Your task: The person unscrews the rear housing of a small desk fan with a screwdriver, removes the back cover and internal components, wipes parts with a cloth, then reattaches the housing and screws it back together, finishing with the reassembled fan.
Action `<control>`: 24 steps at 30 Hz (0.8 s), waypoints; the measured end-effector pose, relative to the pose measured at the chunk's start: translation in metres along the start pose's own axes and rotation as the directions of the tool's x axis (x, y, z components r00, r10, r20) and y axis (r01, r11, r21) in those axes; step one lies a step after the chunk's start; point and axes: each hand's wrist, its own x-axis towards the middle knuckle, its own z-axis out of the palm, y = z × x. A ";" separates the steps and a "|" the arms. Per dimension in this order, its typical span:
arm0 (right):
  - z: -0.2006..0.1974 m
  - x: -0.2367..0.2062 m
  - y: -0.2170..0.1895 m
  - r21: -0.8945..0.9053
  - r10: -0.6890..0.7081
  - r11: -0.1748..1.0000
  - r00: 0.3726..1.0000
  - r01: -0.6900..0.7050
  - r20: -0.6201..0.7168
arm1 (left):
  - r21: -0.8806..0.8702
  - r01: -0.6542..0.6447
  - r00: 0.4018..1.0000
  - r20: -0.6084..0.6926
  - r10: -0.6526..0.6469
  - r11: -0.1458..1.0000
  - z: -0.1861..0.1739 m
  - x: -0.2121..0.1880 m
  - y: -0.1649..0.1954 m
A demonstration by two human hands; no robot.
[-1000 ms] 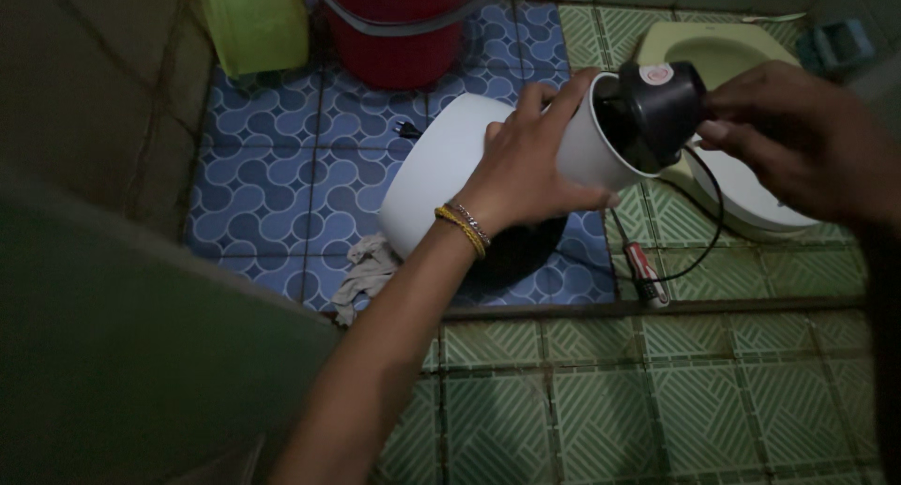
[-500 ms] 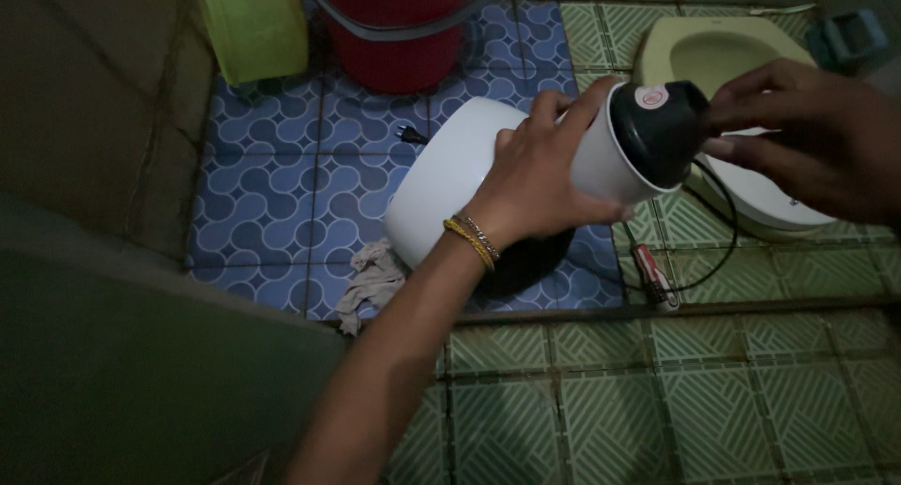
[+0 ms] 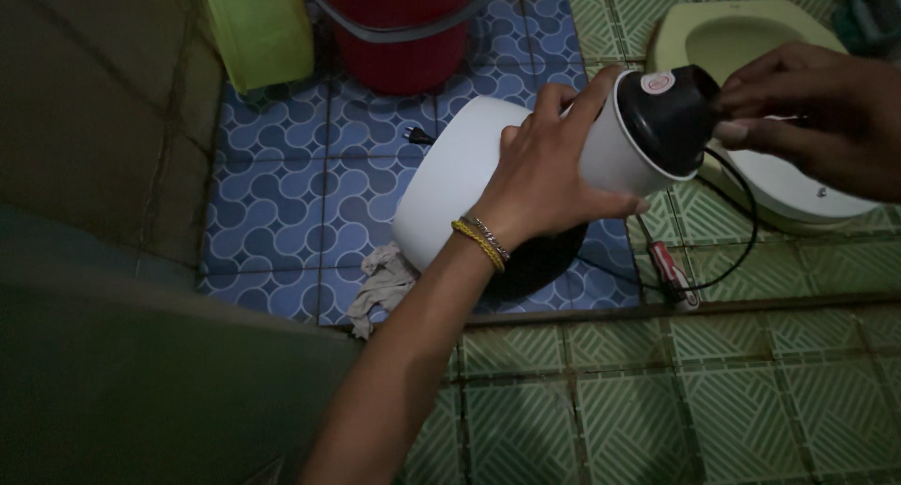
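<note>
Head view: white cylindrical plastic appliance [image 3: 488, 175] held tilted above blue patterned floor tiles [image 3: 272, 213], left hand [image 3: 554, 175] clamped round its body, right hand [image 3: 817, 119] pinching the black base end [image 3: 671, 119], long axis pointing up-right.

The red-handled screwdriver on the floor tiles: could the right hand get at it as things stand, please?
Probably yes. The screwdriver lies uncovered on the tiles below the right hand, with only the thin black cord looping beside it. But that hand's fingers are on the black cap, so it must let go first.
</note>
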 end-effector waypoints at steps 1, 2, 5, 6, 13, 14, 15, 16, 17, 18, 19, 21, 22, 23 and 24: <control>0.000 0.002 0.000 -0.031 0.013 0.999 1.000 -0.013 0.007 | 0.001 0.007 1.000 0.008 -0.007 1.000 0.000 0.001 -0.001; -0.001 0.002 0.000 -0.063 0.027 0.998 1.000 -0.026 0.013 | 0.002 0.014 1.000 0.017 -0.014 1.000 0.000 0.002 0.000; -0.001 0.003 0.001 0.035 -0.085 0.996 0.996 0.085 0.009 | -0.011 0.010 1.000 0.014 -0.010 1.000 0.000 0.002 0.001; -0.002 0.002 0.002 -0.006 -0.079 0.997 0.997 0.079 0.005 | -0.018 0.005 1.000 0.007 -0.005 1.000 -0.001 0.001 0.001; -0.005 0.004 0.003 -0.146 -0.184 0.972 0.983 0.182 0.003 | -0.002 0.019 0.999 0.044 -0.019 1.000 -0.003 0.001 0.001; -0.006 0.004 0.000 -0.172 -0.215 0.961 0.976 0.214 0.012 | -0.002 0.026 0.998 0.056 -0.026 1.000 -0.004 -0.001 0.001; -0.007 0.005 -0.004 -0.205 -0.213 0.955 0.977 0.213 0.021 | 0.000 0.032 0.997 0.068 -0.032 1.000 -0.005 -0.003 0.001; -0.007 0.004 -0.009 -0.237 -0.211 0.948 0.977 0.212 0.031 | 0.005 0.011 0.998 0.060 -0.011 1.000 -0.007 -0.005 0.001; -0.006 0.004 -0.015 -0.269 -0.207 0.940 0.978 0.210 0.041 | 0.009 -0.010 0.999 0.053 0.010 1.000 -0.009 -0.007 0.000; -0.005 0.000 -0.023 -0.252 -0.207 0.945 0.978 0.208 0.030 | 0.014 -0.033 0.998 0.047 0.032 0.999 -0.011 -0.009 0.001; -0.003 -0.005 -0.031 -0.235 -0.205 0.950 0.978 0.204 0.019 | 0.000 -0.043 0.997 0.056 0.043 0.999 -0.015 -0.012 0.000; 0.003 -0.014 -0.049 -0.182 -0.220 0.960 0.975 0.214 -0.012 | -0.030 -0.061 0.995 0.078 0.064 0.998 -0.023 -0.020 -0.002; 0.007 -0.018 -0.058 -0.149 -0.238 0.962 0.971 0.230 -0.035 | -0.049 -0.070 0.994 0.076 0.073 0.996 -0.027 -0.024 -0.002; 0.010 -0.021 -0.066 -0.114 -0.254 0.962 0.965 0.246 -0.059 | -0.068 -0.077 0.994 0.075 0.082 0.995 -0.030 -0.029 -0.002; 0.010 -0.023 -0.072 -0.109 -0.253 0.963 0.966 0.245 -0.057 | -0.088 -0.082 0.993 0.075 0.088 0.993 -0.033 -0.035 -0.002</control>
